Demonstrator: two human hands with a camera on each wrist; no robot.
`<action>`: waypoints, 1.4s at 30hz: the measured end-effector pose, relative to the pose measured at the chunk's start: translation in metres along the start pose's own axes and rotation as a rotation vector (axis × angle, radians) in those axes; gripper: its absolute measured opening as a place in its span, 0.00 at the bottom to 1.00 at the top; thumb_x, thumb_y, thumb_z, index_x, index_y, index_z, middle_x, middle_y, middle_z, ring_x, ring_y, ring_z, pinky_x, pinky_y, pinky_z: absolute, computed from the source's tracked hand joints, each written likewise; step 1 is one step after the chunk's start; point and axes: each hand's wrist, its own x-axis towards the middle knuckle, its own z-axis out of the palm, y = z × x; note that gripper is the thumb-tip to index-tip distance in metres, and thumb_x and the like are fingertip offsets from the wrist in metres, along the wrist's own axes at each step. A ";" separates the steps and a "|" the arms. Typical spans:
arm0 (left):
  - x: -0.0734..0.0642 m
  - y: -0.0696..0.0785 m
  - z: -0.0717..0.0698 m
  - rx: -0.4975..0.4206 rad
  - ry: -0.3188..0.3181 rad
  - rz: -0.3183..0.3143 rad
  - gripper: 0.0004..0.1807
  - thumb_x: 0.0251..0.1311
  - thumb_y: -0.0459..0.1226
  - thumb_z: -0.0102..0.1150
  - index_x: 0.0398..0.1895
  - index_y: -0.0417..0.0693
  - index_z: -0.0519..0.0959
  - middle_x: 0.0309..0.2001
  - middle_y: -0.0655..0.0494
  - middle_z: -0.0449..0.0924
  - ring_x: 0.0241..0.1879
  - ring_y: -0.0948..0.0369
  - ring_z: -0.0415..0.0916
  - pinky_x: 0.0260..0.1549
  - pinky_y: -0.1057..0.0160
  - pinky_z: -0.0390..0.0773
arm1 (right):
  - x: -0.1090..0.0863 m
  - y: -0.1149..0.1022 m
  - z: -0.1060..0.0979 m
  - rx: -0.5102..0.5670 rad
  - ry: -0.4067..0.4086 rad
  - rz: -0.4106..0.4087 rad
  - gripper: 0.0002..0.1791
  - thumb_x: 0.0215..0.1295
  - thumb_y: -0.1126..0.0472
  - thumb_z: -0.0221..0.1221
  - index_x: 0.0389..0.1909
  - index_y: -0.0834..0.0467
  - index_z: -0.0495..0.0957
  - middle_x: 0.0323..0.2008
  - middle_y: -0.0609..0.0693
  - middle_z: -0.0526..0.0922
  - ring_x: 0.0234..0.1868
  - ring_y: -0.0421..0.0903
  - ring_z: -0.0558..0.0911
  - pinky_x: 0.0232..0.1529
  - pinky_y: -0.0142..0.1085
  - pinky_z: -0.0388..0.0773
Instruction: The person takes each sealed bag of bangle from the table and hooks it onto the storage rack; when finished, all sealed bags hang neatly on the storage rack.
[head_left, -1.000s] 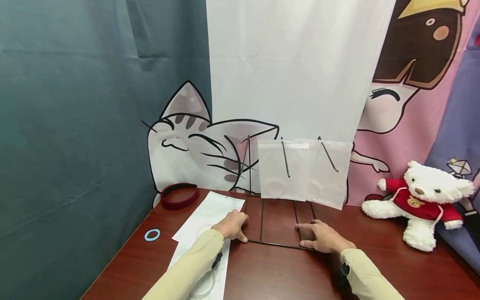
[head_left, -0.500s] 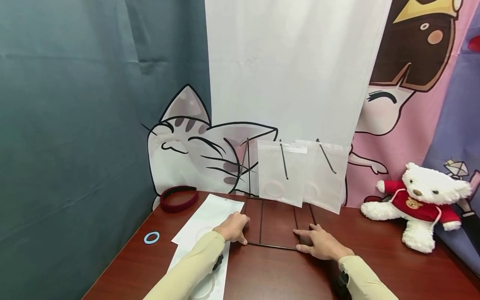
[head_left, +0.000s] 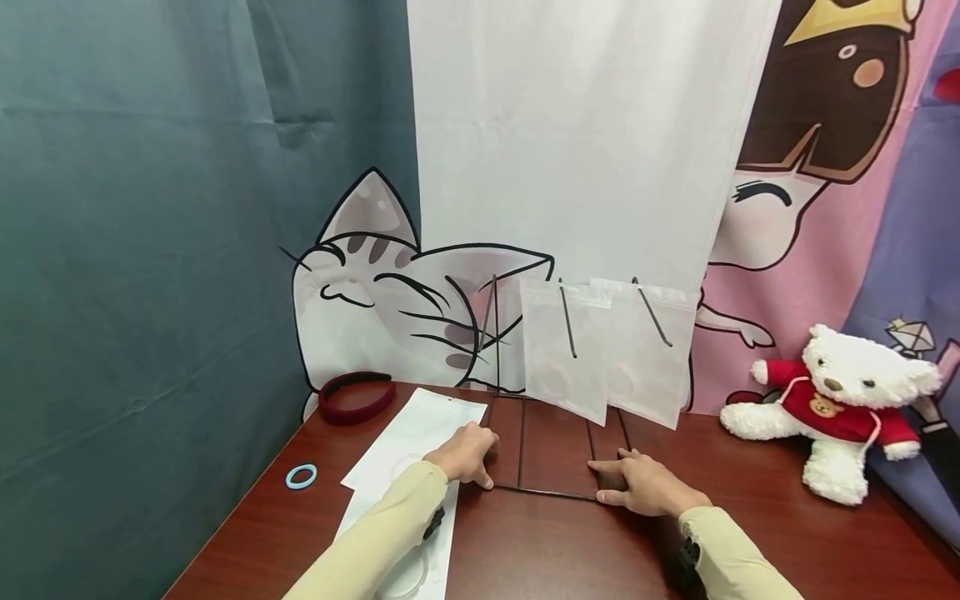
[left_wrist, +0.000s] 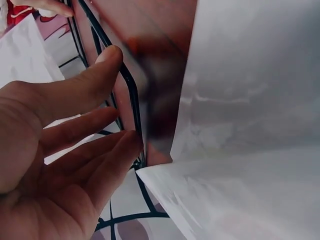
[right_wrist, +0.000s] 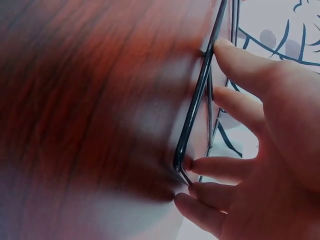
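Blue ring: (head_left: 301, 477) lies near your worktop's (head_left: 525, 550) left edge.
Dark red headband: (head_left: 356, 402) rests behind it.
Flat white packets: (head_left: 420, 425) overlap beneath your left forearm.
Your left hand: (head_left: 461, 454) fingers loosely extended, touching the rack's left front corner.
Wire rack: (head_left: 521, 450) stands mid-worktop before the curtain, between your hands; thin, black, slightly glossy, with a flat rectangular base, rounded corners and angled prongs, the leftmost bare.
Hanging bags: (head_left: 551, 375) two, whitish, translucent, overlapping on the other prongs, faint circles showing through.
Your right hand: (head_left: 648, 485) fingers spread, touching the right front corner.
White teddy bear: (head_left: 832, 417) sits far right, red-topped.
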 end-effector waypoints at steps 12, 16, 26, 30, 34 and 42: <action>-0.026 -0.079 -0.017 -0.326 0.189 -0.010 0.21 0.59 0.31 0.73 0.54 0.30 0.83 0.53 0.36 0.87 0.52 0.41 0.87 0.55 0.46 0.85 | 0.007 0.007 0.004 0.021 0.011 0.027 0.29 0.63 0.48 0.74 0.64 0.52 0.85 0.66 0.70 0.79 0.70 0.81 0.69 0.67 0.72 0.68; -0.039 -0.106 -0.020 -0.288 0.203 -0.180 0.25 0.58 0.32 0.76 0.58 0.31 0.81 0.54 0.36 0.87 0.55 0.41 0.84 0.58 0.44 0.83 | 0.006 0.002 0.004 0.043 0.004 0.032 0.29 0.63 0.48 0.74 0.64 0.53 0.85 0.66 0.71 0.79 0.72 0.80 0.68 0.68 0.72 0.67; -0.048 -0.130 -0.019 -0.214 0.044 -0.424 0.46 0.56 0.45 0.81 0.71 0.30 0.70 0.66 0.31 0.76 0.67 0.37 0.70 0.68 0.35 0.72 | 0.006 0.016 0.009 0.036 0.021 0.015 0.30 0.62 0.43 0.73 0.64 0.49 0.85 0.66 0.73 0.78 0.71 0.80 0.68 0.65 0.74 0.68; -0.046 -0.132 -0.014 -0.210 0.071 -0.418 0.44 0.53 0.46 0.83 0.68 0.32 0.74 0.61 0.35 0.79 0.61 0.40 0.73 0.65 0.38 0.76 | 0.010 0.030 0.017 0.004 0.042 -0.011 0.30 0.63 0.37 0.71 0.64 0.45 0.85 0.65 0.70 0.80 0.71 0.79 0.70 0.62 0.74 0.70; -0.044 -0.137 -0.011 -0.219 0.121 -0.386 0.39 0.50 0.41 0.85 0.62 0.31 0.78 0.55 0.37 0.82 0.57 0.43 0.73 0.62 0.41 0.77 | 0.014 0.040 0.023 -0.036 0.070 -0.062 0.31 0.66 0.34 0.67 0.66 0.42 0.84 0.64 0.64 0.84 0.69 0.78 0.72 0.59 0.73 0.72; -0.048 -0.149 -0.011 -0.483 0.163 -0.351 0.23 0.53 0.24 0.74 0.54 0.41 0.86 0.64 0.34 0.80 0.68 0.37 0.70 0.70 0.33 0.69 | 0.005 0.007 0.004 0.025 0.008 0.028 0.30 0.63 0.46 0.74 0.65 0.53 0.84 0.64 0.65 0.83 0.72 0.78 0.68 0.66 0.73 0.68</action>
